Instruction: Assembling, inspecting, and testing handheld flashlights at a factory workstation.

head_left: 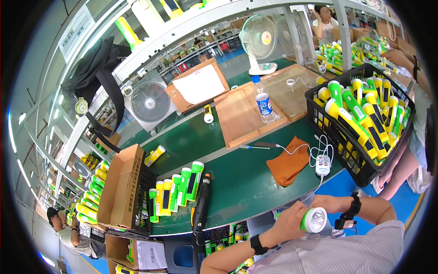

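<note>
A flashlight (315,221) with a white head, clear lens and green collar is in my left hand (290,220), at the lower right by the bench edge. The fingers wrap round its body and hide most of it. My right hand (326,203) is beside it, with curled fingers close against the left hand. Whatever those fingers hold, if anything, is hidden. Ahead on the green bench (237,182) lie a white charger block with cables (322,165) and an orange-brown cloth (288,162). A row of green and yellow flashlights (175,192) lies to the left, beside a black power screwdriver (201,205).
A black crate (381,171) heaped with flashlights stands at the right. Farther back are a bottle (264,102), wooden boards (242,116) and a fan (258,39). An open cardboard box (119,189) is at left. Two other people (68,233) are visible farther away.
</note>
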{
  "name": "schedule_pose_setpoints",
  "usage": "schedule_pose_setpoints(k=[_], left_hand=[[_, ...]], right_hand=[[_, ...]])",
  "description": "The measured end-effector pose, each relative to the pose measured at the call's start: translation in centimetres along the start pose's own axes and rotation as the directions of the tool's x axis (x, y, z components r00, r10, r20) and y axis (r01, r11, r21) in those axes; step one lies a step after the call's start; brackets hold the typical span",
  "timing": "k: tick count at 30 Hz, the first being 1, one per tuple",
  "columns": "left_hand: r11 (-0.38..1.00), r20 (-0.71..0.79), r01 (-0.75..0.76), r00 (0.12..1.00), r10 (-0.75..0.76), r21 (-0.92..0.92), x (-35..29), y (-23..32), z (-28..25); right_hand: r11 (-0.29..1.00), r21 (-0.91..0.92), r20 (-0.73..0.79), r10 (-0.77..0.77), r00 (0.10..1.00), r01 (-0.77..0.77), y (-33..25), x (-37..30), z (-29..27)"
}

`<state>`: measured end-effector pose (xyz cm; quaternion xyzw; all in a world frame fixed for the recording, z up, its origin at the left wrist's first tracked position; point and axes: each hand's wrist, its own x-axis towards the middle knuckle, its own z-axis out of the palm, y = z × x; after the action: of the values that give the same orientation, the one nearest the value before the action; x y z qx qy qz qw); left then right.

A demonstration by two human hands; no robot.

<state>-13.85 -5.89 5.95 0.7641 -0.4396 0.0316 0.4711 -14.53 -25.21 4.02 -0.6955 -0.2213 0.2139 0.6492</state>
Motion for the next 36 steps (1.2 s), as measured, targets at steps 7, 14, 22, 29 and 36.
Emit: schedule_pose_setpoints(k=[7,14,22,29,36], left_hand=[[0.929,-0.069,-0.251,0.958,0.279,0.272,2.8,-2.6,-3.5],[0.106,-0.3,-0.297,0.748,-0.592,-0.949,2.0,-3.1,-5.0],[0.048,-0.208,-0.209,0.872,-0.444,-0.977,1.6,-1.9,-4.8],[-0.162,-0.174,-0.247,0.914,-0.365,-0.955,1.7,-1.8,-4.3],[-0.504,-0.11,-0.241,0.955,-0.276,-0.829,2.1,-3.0,-3.9]], right_hand=[[0.996,0.071,-0.195,0.06,0.979,-0.047,-3.7,1.3,-0.2],[0.704,-0.669,-0.262,-0.522,0.812,0.237,-7.2,1.1,1.3],[0.702,-0.649,-0.145,-0.493,0.858,0.294,-4.7,1.9,3.8],[0.715,-0.626,-0.105,-0.473,0.875,0.312,-4.7,1.9,4.2],[0.773,-0.584,-0.083,-0.36,0.929,0.247,-4.6,2.4,4.5]])
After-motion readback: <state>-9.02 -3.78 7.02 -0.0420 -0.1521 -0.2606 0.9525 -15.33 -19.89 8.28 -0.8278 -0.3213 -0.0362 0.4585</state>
